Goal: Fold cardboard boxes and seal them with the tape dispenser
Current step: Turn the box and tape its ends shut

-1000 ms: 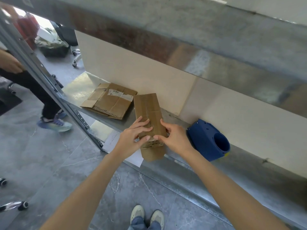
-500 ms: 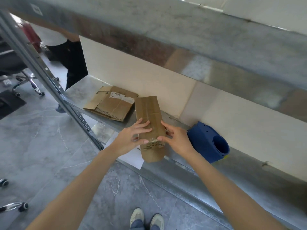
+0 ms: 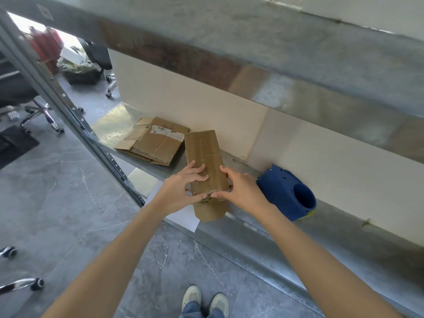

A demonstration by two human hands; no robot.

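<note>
Both hands grip the narrow cardboard box [image 3: 204,166] on the metal shelf [image 3: 110,125]: left hand [image 3: 177,191] and right hand [image 3: 243,191] curl around its near end. Flattened cardboard [image 3: 153,141] lies just left, blue tape dispenser [image 3: 286,193] just right.

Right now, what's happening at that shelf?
A person stands at a metal shelf with both hands on a narrow box. The left hand holds it from the top and the right hand holds its right side and near end. The near flap sticks out past the shelf edge, not yet folded in. The blue tape dispenser sits untouched to the right, and flattened boxes lie to the left.
</note>
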